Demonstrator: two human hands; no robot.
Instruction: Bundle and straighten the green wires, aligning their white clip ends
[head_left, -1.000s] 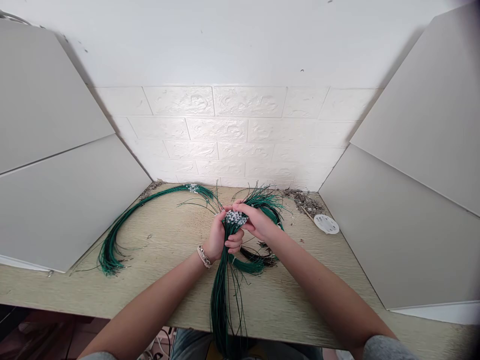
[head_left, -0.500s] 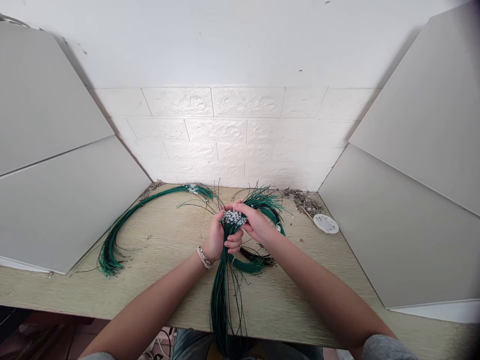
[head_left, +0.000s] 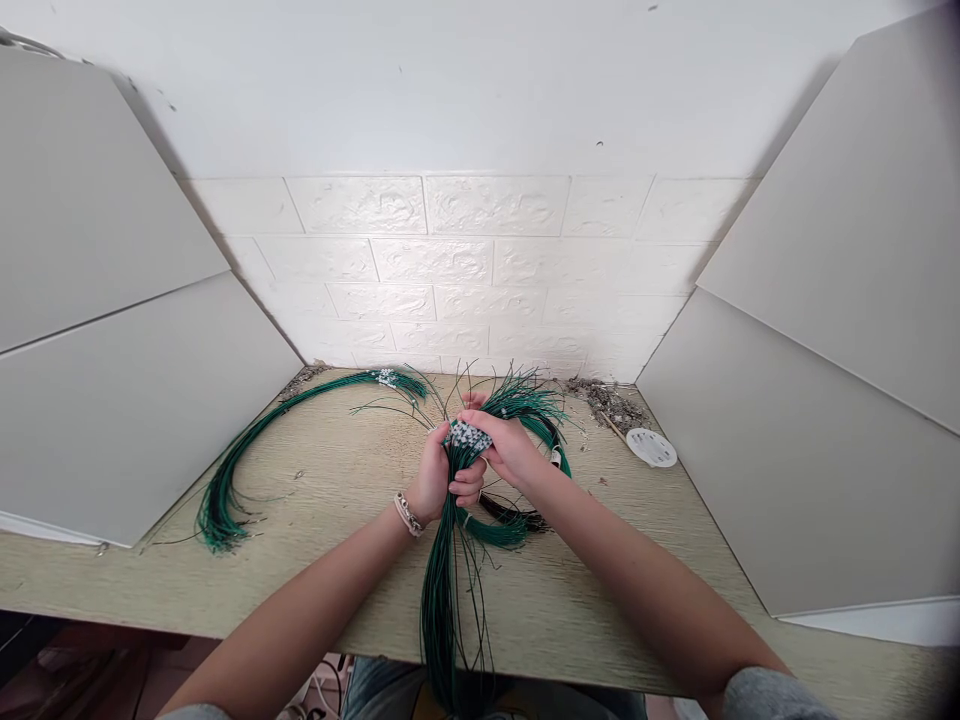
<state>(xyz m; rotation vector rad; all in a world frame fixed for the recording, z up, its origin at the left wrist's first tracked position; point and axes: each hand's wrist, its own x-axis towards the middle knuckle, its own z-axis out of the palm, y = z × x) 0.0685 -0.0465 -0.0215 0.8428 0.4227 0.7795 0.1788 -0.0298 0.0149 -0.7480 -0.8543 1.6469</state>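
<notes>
A bundle of green wires [head_left: 441,600] hangs from my hands down over the table's front edge. My left hand [head_left: 435,475] is closed around the bundle, its fingers wrapped from behind. Near the top of the bundle sits a cluster of small white pieces with dark marks [head_left: 469,436]. My right hand [head_left: 506,445] is closed on the bundle at this cluster, thumb on top, some fingers hidden behind. Thin loose wire ends stick up beyond the hands. Just behind my right hand, another green wire bundle [head_left: 536,405] curves on the table.
A third green wire bundle [head_left: 240,445] with white pieces arcs across the left of the table [head_left: 330,560]. At the back right lie a heap of grey scraps [head_left: 611,400], a thin stick and a white disc [head_left: 651,448]. Grey panels [head_left: 135,400] stand on both sides, a white brick-patterned wall behind.
My right hand's thumb and fingers have shifted slightly over the white pieces, and the loose wire ends above have swung a little right. My left hand keeps its place.
</notes>
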